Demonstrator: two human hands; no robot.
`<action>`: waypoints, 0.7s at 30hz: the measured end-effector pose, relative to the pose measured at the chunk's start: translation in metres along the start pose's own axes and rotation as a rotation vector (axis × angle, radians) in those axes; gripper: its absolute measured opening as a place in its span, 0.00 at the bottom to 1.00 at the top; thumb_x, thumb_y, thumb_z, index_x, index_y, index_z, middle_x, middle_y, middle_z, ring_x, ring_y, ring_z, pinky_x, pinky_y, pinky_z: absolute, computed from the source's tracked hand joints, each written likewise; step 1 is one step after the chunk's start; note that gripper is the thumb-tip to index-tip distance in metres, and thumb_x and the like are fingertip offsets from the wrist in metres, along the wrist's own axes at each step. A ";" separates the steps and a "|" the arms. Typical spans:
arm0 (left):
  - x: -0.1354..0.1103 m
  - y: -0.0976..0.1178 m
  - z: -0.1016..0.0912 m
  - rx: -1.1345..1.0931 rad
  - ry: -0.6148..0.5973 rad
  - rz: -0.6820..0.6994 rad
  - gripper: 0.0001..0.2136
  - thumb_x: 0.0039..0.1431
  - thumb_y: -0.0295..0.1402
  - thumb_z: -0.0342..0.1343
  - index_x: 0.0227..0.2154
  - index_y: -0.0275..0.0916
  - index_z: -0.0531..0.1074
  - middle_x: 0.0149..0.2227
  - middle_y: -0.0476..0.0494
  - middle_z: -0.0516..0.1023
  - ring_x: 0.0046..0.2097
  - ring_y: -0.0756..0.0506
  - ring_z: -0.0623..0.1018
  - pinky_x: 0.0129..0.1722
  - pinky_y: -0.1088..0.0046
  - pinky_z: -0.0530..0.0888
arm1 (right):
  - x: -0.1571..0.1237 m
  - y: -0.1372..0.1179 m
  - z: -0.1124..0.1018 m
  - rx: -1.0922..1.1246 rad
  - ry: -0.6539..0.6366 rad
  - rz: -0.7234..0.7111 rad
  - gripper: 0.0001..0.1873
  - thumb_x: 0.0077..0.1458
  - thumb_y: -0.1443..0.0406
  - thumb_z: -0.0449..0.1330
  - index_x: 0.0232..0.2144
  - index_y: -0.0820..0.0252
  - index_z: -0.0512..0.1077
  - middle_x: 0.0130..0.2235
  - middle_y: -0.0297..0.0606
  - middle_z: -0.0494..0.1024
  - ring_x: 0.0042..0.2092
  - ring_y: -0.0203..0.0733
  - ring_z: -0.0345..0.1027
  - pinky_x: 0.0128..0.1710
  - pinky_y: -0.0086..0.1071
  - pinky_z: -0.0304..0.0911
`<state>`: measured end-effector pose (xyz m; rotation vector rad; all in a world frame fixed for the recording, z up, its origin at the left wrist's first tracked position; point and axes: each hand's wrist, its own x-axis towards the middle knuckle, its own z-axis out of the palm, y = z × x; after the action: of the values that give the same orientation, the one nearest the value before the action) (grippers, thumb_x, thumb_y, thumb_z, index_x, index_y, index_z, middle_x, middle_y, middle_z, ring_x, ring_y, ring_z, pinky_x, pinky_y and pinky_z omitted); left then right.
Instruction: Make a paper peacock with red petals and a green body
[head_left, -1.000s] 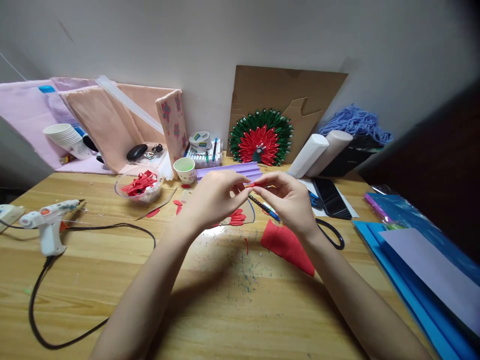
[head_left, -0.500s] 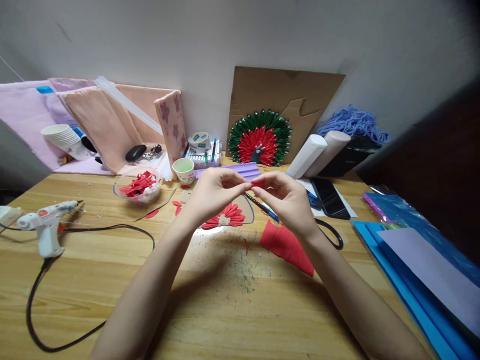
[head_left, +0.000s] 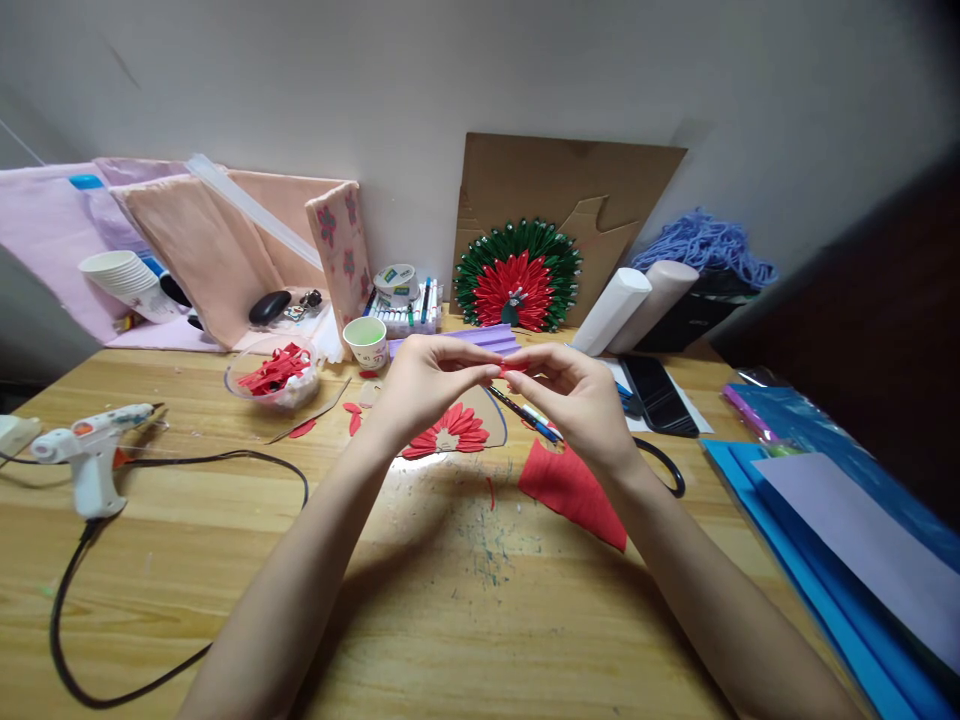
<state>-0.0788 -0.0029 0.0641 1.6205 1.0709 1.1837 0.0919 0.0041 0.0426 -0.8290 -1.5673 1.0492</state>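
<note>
Centre: left hand point(head_left: 427, 395) and right hand point(head_left: 581, 400) pinching red piece point(head_left: 514, 366) between thumbs and fingers | just below: red petals point(head_left: 465, 432) already forming a fan on cardboard base point(head_left: 495, 426), outer band showing bare | right of centre: red cloth point(head_left: 574, 495) lying loose

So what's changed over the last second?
Your left hand has shifted slightly upward, uncovering more red petals on the cardboard. It and your right hand still pinch a small red piece; nothing was let go. The glue gun and red sheet stayed put.
</note>
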 end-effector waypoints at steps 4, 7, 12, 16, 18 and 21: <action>0.000 -0.002 -0.001 0.073 0.023 0.043 0.09 0.47 0.33 0.64 0.32 0.36 0.80 0.33 0.40 0.82 0.36 0.45 0.80 0.38 0.69 0.77 | 0.000 0.001 0.000 -0.034 0.028 -0.014 0.09 0.48 0.62 0.66 0.33 0.58 0.75 0.33 0.36 0.79 0.35 0.40 0.74 0.39 0.38 0.72; -0.001 -0.004 -0.001 0.145 0.049 0.095 0.08 0.48 0.34 0.64 0.32 0.36 0.80 0.33 0.39 0.82 0.35 0.45 0.80 0.37 0.69 0.77 | -0.002 0.002 0.000 -0.072 0.050 -0.036 0.08 0.48 0.62 0.66 0.33 0.58 0.76 0.33 0.36 0.79 0.35 0.40 0.74 0.39 0.38 0.72; -0.002 -0.004 0.000 0.206 0.070 0.141 0.07 0.51 0.32 0.61 0.32 0.36 0.80 0.34 0.39 0.82 0.35 0.45 0.80 0.37 0.70 0.76 | -0.002 0.005 0.000 -0.094 0.057 -0.075 0.06 0.50 0.65 0.64 0.34 0.58 0.76 0.35 0.36 0.79 0.37 0.40 0.74 0.40 0.37 0.72; -0.001 -0.004 0.000 0.175 0.090 0.110 0.06 0.51 0.32 0.61 0.31 0.35 0.79 0.32 0.40 0.82 0.35 0.45 0.80 0.36 0.71 0.76 | -0.002 0.006 0.000 -0.101 0.035 -0.077 0.06 0.50 0.66 0.64 0.33 0.59 0.75 0.34 0.36 0.79 0.37 0.39 0.74 0.40 0.35 0.71; 0.000 -0.004 0.001 0.161 0.094 0.095 0.06 0.51 0.31 0.61 0.31 0.35 0.79 0.32 0.41 0.82 0.34 0.46 0.80 0.36 0.72 0.76 | -0.002 0.006 0.000 -0.116 0.034 -0.079 0.05 0.50 0.66 0.64 0.33 0.59 0.76 0.34 0.35 0.79 0.36 0.38 0.74 0.39 0.33 0.71; 0.000 -0.004 0.001 0.164 0.097 0.092 0.06 0.50 0.31 0.61 0.31 0.35 0.79 0.31 0.41 0.82 0.34 0.46 0.81 0.35 0.73 0.76 | -0.003 0.005 0.001 -0.136 0.047 -0.085 0.05 0.50 0.67 0.64 0.33 0.59 0.76 0.34 0.35 0.80 0.37 0.38 0.75 0.39 0.33 0.71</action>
<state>-0.0783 -0.0021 0.0599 1.7697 1.1928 1.2739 0.0915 0.0032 0.0367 -0.8649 -1.6333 0.8632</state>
